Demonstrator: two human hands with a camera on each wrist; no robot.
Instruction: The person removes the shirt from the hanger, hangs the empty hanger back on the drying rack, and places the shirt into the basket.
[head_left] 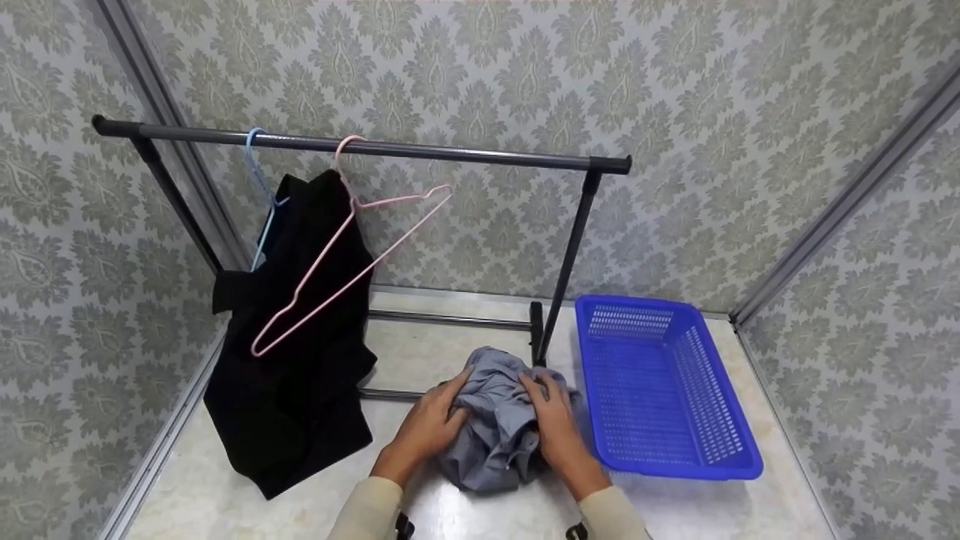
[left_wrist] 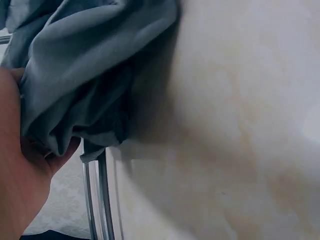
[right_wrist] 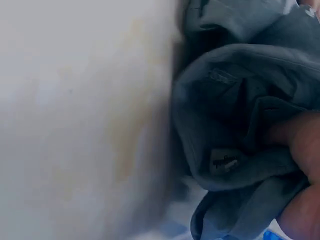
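Observation:
A crumpled grey shirt (head_left: 495, 427) is bunched up at the front middle of the pale surface. On its left side my left hand (head_left: 433, 416) holds the cloth, thumb and fingers in the folds; the left wrist view shows the cloth (left_wrist: 80, 65) gathered over that hand (left_wrist: 25, 175). My right hand (head_left: 556, 424) grips the other side. In the right wrist view, an open band of the shirt (right_wrist: 220, 185) faces the camera with a small label inside, and the right thumb reaches into that opening. Several fingertips are hidden by folds.
A dark metal clothes rack (head_left: 480, 156) stands behind. From its bar hang a bare pink hanger (head_left: 322, 304) and a black garment (head_left: 292, 405) on a blue hanger (head_left: 259, 176). An empty blue plastic basket (head_left: 720, 375) stands right of the shirt. Patterned walls (head_left: 675, 112) enclose the space.

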